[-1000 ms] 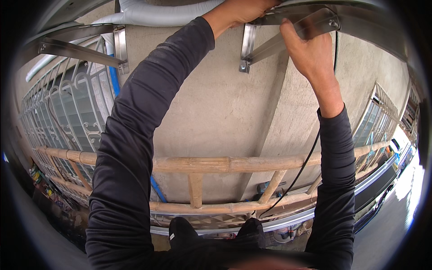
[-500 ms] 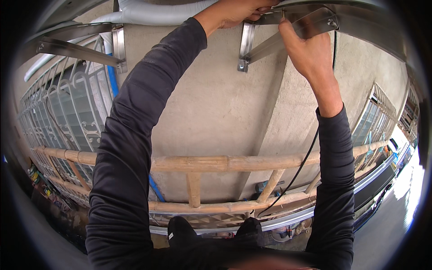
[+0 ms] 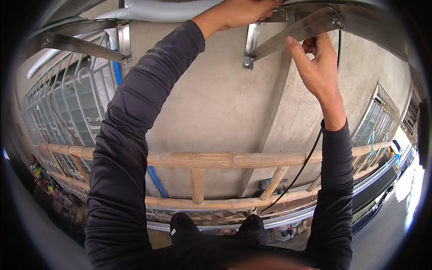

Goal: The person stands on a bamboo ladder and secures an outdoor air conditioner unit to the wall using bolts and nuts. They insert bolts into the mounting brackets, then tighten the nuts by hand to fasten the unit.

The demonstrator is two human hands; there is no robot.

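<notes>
Reaching up overhead: left hand [image 3: 234, 12] is curled onto the bracket [image 3: 292, 33] top, right hand [image 3: 317, 67] half open, fingertips touching the diagonal brace slanting down-left. Cable [image 3: 310, 153] hangs below the right grip.

Metal bracket [image 3: 288, 33]: bright silver, brushed sheen. Second bracket [image 3: 81, 45], upper left: same silver. Wall [image 3: 216, 103]: plain beige-grey concrete, no pattern. Bamboo poles [image 3: 225, 159]: pale tan, darker rings at the joints. Cable [image 3: 306, 162]: black. Sleeves [image 3: 130, 148]: dark charcoal, plain. Pipe [image 3: 155, 180] behind the bamboo: blue. Insulated pipe [image 3: 166, 10] along the top: light grey. Window grilles [image 3: 67, 103]: white, scrolled curl pattern. Shoes [image 3: 184, 227]: black.
</notes>
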